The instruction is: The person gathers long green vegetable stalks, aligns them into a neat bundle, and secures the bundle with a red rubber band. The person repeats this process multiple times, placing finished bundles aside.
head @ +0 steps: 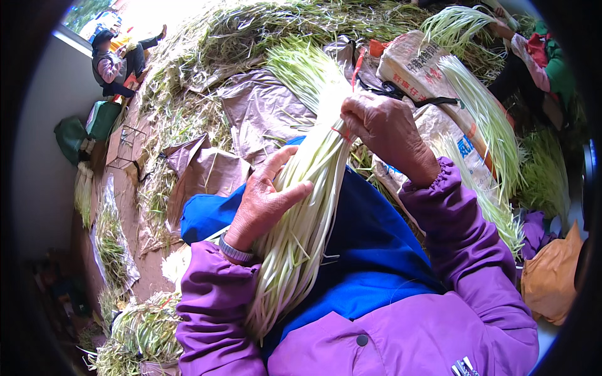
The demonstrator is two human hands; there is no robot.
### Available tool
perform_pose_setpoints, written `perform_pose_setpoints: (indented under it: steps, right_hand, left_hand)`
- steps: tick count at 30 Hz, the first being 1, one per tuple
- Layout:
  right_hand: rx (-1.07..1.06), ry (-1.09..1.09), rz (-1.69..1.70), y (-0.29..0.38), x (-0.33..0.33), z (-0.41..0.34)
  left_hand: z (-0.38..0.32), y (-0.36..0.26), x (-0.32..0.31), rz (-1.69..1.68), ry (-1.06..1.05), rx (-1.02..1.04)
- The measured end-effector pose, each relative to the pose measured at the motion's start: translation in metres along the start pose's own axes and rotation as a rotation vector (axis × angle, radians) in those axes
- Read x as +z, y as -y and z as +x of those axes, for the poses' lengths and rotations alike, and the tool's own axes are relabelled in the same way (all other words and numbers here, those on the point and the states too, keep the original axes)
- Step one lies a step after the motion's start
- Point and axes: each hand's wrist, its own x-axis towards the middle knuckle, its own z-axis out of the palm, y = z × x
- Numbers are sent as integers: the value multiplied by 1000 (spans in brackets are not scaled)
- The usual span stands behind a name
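A long bunch of pale green-white leafy stalks (305, 202), which look like blanched chives, lies across my lap over blue cloth (376, 235). My left hand (268, 197) holds the bunch from its left side, thumb across the front and the other fingers partly hidden. A thin red tie (341, 135) circles the stalks above that thumb. My right hand (383, 129) is curled closed at the bunch's upper right edge, where a red strand (358, 68) rises from the fist. Beyond the hands, more green leaf ends (296, 66) fan out.
Heaped leaf trimmings (211, 51) cover the floor ahead. Printed woven sacks (414, 61) and loose stalks (479, 113) lie to the right, near a co-worker (541, 61). Another person (110, 61) sits far left, above a wire-frame stand (126, 145). An orange bag (550, 277) is at right.
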Motion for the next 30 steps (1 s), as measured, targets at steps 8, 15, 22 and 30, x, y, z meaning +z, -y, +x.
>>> perform_pose_setpoints:
  steps: [8, 15, 22, 30]
  right_hand:
    - [361, -176, 342, -34, -23, -8]
    - [450, 102, 791, -18, -37, -35]
    - [77, 164, 457, 23, -29, -38]
    - [141, -41, 278, 6, -29, -12]
  left_hand:
    - [-1, -1, 1, 13, -23, 17]
    - [-2, -3, 2, -48, 2, 10]
    - [-3, -3, 1, 26, -4, 24]
    - [-4, -3, 5, -10, 0, 44]
